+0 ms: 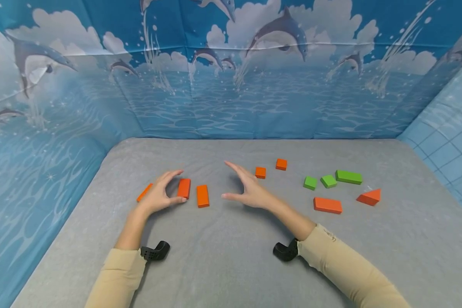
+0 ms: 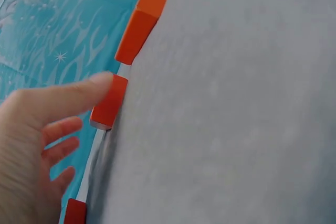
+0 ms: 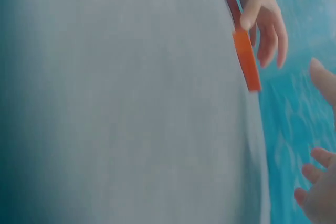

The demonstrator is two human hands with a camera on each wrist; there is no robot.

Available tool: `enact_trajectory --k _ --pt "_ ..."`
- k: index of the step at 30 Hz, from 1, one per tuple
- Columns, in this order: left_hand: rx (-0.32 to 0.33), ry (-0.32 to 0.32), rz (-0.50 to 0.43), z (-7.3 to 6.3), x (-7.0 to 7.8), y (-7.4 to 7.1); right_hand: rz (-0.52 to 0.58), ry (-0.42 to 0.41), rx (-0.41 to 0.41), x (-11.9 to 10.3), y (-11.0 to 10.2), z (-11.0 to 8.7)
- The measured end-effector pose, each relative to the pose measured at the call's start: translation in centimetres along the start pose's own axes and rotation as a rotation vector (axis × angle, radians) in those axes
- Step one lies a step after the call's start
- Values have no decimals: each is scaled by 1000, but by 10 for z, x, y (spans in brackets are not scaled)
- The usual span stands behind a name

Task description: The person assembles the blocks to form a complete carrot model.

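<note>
Over the left part of the grey cloth, my left hand is spread in a C shape, thumb apart from the fingers. Its thumb tip overlaps the near end of a red-orange block in the head view, and the left wrist view shows the thumb across that block too. An orange block lies just right of it. Another orange block lies left of the hand, partly hidden behind it. My right hand, thumb and fingers spread, holds nothing; the orange block is left of its fingertips.
Two small orange cubes lie beyond my right hand. Further right are small green blocks, a long green block, a red-orange block and a triangular block. A dolphin-print curtain hangs behind.
</note>
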State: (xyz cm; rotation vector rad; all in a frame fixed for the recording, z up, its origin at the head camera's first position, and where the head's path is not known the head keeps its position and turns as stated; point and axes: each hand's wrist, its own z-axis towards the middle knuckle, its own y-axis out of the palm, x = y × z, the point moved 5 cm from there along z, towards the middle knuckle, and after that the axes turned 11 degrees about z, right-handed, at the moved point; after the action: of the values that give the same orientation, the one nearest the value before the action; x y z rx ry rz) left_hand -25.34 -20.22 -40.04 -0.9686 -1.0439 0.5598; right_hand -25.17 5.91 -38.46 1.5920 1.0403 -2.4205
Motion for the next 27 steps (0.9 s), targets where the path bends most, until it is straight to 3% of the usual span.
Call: enact_trajectory --k 5,13,20,27 --pt "11 18 5 -1 -3 5 64 -45 -55 2 24 13" --pt "13 11 -5 -2 -6 12 100 -45 -130 6 50 23" --pt "26 13 -54 -2 -9 15 27 -59 -142 7 56 26" --pt "23 14 -73 -3 -10 16 -53 -15 -144 11 60 27"
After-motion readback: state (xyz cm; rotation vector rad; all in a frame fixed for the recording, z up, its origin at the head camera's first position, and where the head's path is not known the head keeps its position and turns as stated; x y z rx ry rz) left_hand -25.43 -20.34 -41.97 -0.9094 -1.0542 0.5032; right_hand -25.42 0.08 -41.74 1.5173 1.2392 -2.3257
